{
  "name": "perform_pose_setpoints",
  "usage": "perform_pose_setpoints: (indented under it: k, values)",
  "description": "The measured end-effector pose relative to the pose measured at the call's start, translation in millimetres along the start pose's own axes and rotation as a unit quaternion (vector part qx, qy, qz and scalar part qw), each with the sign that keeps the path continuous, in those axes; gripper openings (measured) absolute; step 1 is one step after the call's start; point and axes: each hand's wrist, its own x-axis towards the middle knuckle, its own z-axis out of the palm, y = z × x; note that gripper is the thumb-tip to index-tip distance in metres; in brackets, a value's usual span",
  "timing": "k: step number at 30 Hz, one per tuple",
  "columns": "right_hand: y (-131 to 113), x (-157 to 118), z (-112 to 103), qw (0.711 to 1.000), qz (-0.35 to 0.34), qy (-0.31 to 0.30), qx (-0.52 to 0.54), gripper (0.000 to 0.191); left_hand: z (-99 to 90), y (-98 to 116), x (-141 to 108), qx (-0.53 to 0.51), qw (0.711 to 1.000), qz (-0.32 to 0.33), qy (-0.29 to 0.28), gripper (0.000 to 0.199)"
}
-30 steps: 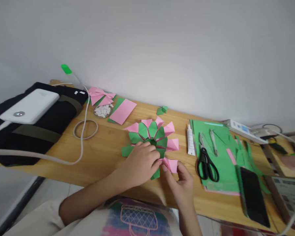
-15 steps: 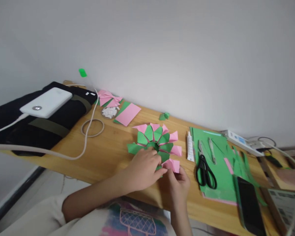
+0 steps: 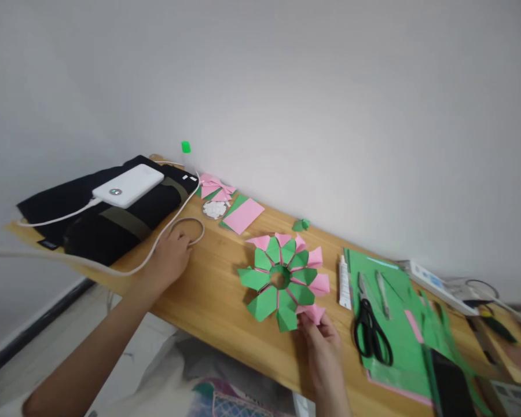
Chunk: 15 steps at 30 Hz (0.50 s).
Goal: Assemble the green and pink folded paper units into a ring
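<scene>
Right of the frame's lower centre, the right hand (image 3: pixel 323 343) has its grip pinched on one pink tip (image 3: pixel 312 313) at the rim of a flower-like paper ring (image 3: pixel 287 300), which is on the desk (image 3: pixel 219 298) just below and right of the frame's centre. The ring shows six pink tips around its upper and right edge and what looks like nine green petals (image 3: pixel 303 294); the three at its lower left have no pink beyond them. The left hand (image 3: pixel 171 259) is left of centre, fingers at one beige hoop (image 3: pixel 203 228); whether its grip has closed on that is unclear. The step in hand seems to be handling the ring with the right hand alone; the next move appears to call for a light hold, lest the folds crush. Beyond, toward upper centre, are one small green folded piece (image 3: pixel 301 225), one pink rectangle (image 3: pixel 244 217) over green paper (image 3: pixel 237 205), one dish of white bits (image 3: pixel 215 209) and a pile of pink pieces (image 3: pixel 215 186) too overlapped to count. At the right lie one glue tube (image 3: pixel 344 284), one pair of scissors (image 3: pixel 369 324), one pale slim tool (image 3: pixel 382 294) and one phone (image 3: pixel 450 379). At upper left, one white power bank (image 3: pixel 128 185) rests on a dark bundle (image 3: pixel 91 237).
</scene>
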Motion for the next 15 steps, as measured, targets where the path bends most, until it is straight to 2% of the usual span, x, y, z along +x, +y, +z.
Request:
perform_pose_setpoints:
  k: [4,8,11,15]
  values:
    - [-9.7,4.2,-0.1,0.999,0.037,-0.032,-0.011,0.035,9.8,-8.9,4.7,-0.018,1.0,0.006,0.019,0.023]
    - [-20.8,1.4,-5.6,0.997,0.046,-0.037,-0.047,0.038,10.4,-12.8,11.1,-0.05,0.999,0.013,0.015,0.023]
    - [-22.9,-0.9,-14.3,0.996,0.044,-0.007,-0.071,0.041,6.2,-14.1,13.8,-0.09,0.996,0.026,0.001,0.021]
    - [-19.3,-3.4,-30.2,0.99,0.013,0.083,-0.114,0.043,-0.9,-11.4,9.6,-0.169,0.985,0.039,-0.02,0.019]
